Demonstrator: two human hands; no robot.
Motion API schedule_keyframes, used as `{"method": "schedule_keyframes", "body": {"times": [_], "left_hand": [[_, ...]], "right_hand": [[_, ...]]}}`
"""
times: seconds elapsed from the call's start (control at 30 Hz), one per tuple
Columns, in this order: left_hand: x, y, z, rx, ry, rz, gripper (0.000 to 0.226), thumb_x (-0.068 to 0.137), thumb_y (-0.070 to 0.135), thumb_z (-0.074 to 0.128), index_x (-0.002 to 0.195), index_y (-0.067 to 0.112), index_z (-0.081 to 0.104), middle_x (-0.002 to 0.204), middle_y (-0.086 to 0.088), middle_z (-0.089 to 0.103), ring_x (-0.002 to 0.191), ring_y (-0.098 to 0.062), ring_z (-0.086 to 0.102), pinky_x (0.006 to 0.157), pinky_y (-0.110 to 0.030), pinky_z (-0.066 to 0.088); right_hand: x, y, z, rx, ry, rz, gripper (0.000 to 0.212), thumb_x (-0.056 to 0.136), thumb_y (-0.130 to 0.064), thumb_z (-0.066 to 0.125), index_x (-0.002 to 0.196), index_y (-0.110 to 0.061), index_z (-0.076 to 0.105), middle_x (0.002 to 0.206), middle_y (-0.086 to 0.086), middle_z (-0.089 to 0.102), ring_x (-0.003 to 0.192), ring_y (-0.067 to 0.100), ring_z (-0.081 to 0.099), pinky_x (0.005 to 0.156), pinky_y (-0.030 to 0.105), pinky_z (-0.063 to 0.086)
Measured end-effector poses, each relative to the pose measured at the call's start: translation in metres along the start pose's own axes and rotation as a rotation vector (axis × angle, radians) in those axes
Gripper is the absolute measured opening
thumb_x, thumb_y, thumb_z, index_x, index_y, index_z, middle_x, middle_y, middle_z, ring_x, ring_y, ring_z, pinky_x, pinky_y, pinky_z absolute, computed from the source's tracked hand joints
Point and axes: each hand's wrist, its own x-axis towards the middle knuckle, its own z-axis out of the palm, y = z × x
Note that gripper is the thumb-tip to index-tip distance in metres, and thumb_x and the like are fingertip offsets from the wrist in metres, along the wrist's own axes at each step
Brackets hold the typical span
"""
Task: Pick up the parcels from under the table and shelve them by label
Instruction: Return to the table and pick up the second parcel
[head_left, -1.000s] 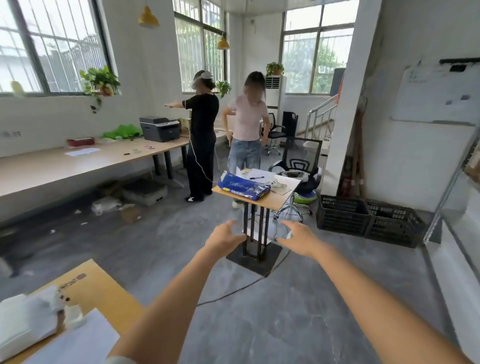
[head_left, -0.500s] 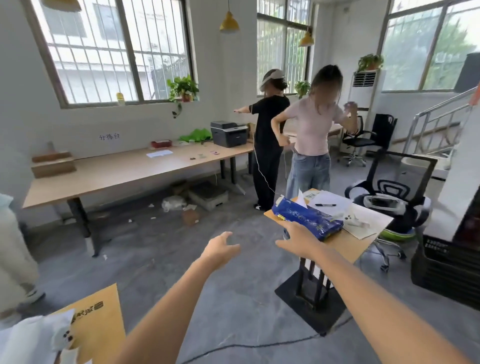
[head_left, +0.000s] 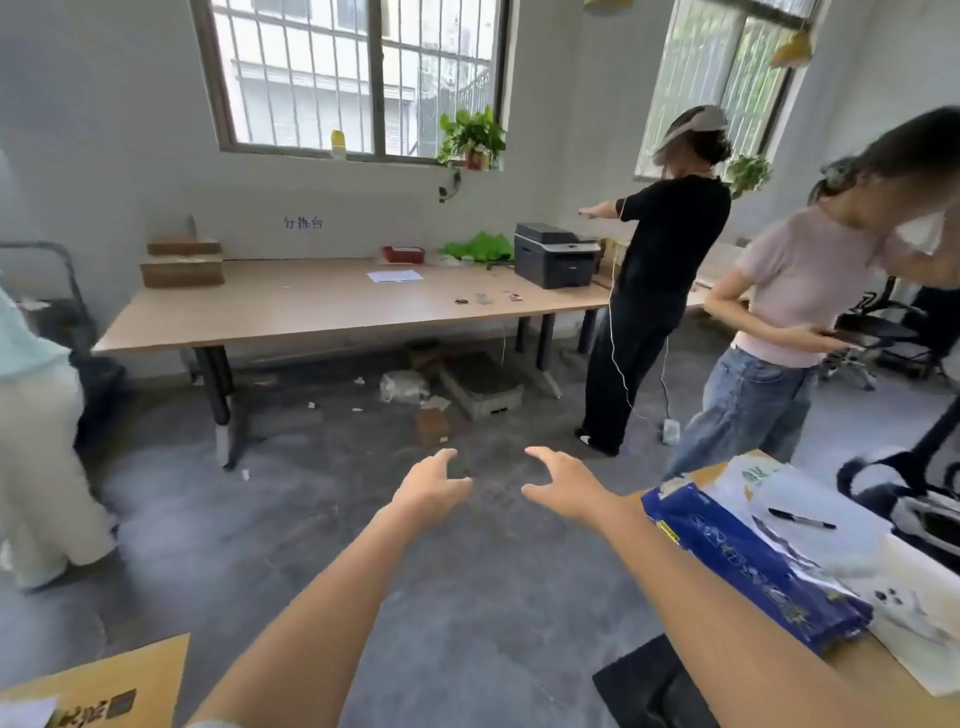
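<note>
I see a long table (head_left: 332, 306) by the back wall, under the window (head_left: 358, 78), with 2 boxes (head_left: 183, 262) stacked at its left end, a printer (head_left: 556, 254) at its right end and a sheet of paper (head_left: 395, 276) between them. Under the table, on the floor, a tray (head_left: 480, 384) lies right of a bag (head_left: 404, 387), and a small box (head_left: 431, 427) sits in front of both. My 2 hands, left hand (head_left: 431, 486) and right hand (head_left: 563, 486), hang side by side in front of that, and a small table (head_left: 852, 660) with a pen (head_left: 802, 518) on it stands at my right.
</note>
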Motion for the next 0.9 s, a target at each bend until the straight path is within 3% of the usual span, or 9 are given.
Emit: {"method": "schedule_keyframes", "body": {"times": [0.1,0.23,0.47,0.67,0.9], "left_hand": [[0.064,0.006,-0.016,0.002,0.024,-0.018,0.067,0.085,0.026,0.056,0.147,0.017,0.033,0.149,-0.009,0.042,0.135,-0.024,0.043,0.106,-0.031,0.036],[0.135,0.013,-0.023,0.004,0.023,-0.036,0.068,0.082,0.026,0.057,0.146,0.020,0.034,0.146,-0.008,0.046,0.121,-0.024,0.055,0.100,-0.032,0.044],[0.275,0.023,-0.013,0.016,0.012,-0.075,0.067,0.084,0.025,0.054,0.147,0.020,0.032,0.148,-0.006,0.043,0.127,-0.023,0.049,0.099,-0.031,0.042],[0.415,0.050,-0.015,-0.036,0.049,-0.127,0.067,0.085,0.023,0.055,0.148,0.018,0.032,0.147,-0.008,0.044,0.132,-0.023,0.045,0.103,-0.030,0.039],[0.559,0.059,-0.031,-0.025,0.050,-0.187,0.073,0.083,0.027,0.054,0.149,0.020,0.024,0.147,-0.009,0.042,0.125,-0.027,0.050,0.103,-0.037,0.043]], "right_hand": [[0.068,-0.009,-0.005,0.024,-0.036,-0.006,0.064,0.090,-0.027,0.053,0.148,-0.023,0.026,0.149,0.007,0.033,0.133,0.026,0.039,0.101,0.033,0.038],[0.149,-0.005,-0.011,0.024,-0.071,-0.019,0.067,0.089,-0.028,0.054,0.148,-0.023,0.025,0.150,0.008,0.033,0.135,0.026,0.036,0.106,0.037,0.037],[0.301,0.019,-0.035,0.038,-0.090,-0.042,0.066,0.087,-0.031,0.054,0.147,-0.027,0.026,0.147,0.007,0.036,0.128,0.028,0.044,0.102,0.041,0.043],[0.450,0.035,-0.075,0.179,-0.109,-0.087,0.063,0.087,-0.027,0.055,0.145,-0.029,0.031,0.145,0.010,0.037,0.123,0.027,0.048,0.094,0.032,0.039],[0.607,0.043,-0.103,0.053,-0.167,-0.091,0.066,0.088,-0.027,0.056,0.147,-0.021,0.026,0.149,0.011,0.036,0.131,0.030,0.042,0.104,0.039,0.038]]}}
